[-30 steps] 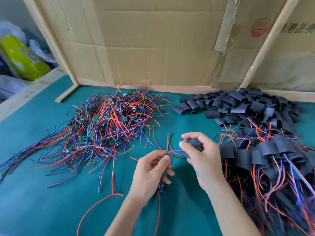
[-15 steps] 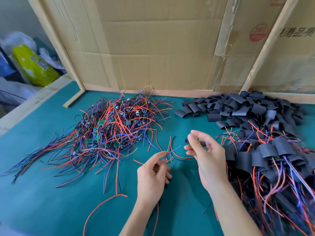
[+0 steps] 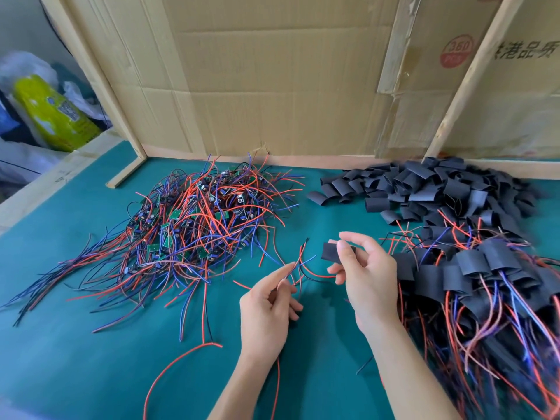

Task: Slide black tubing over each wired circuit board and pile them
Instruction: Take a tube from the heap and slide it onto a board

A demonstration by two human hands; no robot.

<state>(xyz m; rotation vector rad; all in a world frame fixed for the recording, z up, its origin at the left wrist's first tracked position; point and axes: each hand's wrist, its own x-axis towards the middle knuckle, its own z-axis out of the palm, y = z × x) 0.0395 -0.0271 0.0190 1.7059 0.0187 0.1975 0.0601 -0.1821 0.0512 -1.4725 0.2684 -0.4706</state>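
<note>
My right hand (image 3: 368,277) pinches a short piece of black tubing (image 3: 331,252) between thumb and fingers, just above the green table mat. My left hand (image 3: 266,310) grips a wired circuit board by its red, blue and black wires (image 3: 303,265), whose free ends point up toward the tubing; the board itself is hidden in my palm. A tangled heap of bare wired boards (image 3: 194,225) lies at the left. Loose black tubing pieces (image 3: 424,189) are heaped at the back right. Sleeved boards (image 3: 485,283) are piled at the right.
A cardboard wall (image 3: 272,86) with wooden battens closes the back of the table. The green mat (image 3: 91,359) covers the table. A wooden edge (image 3: 45,180) runs along the left, with a yellow bag (image 3: 51,113) and plastic bags beyond it.
My hands have drawn slightly apart; the right hand now holds the tubing up flat in view, and the wire ends stand free between the two hands.
</note>
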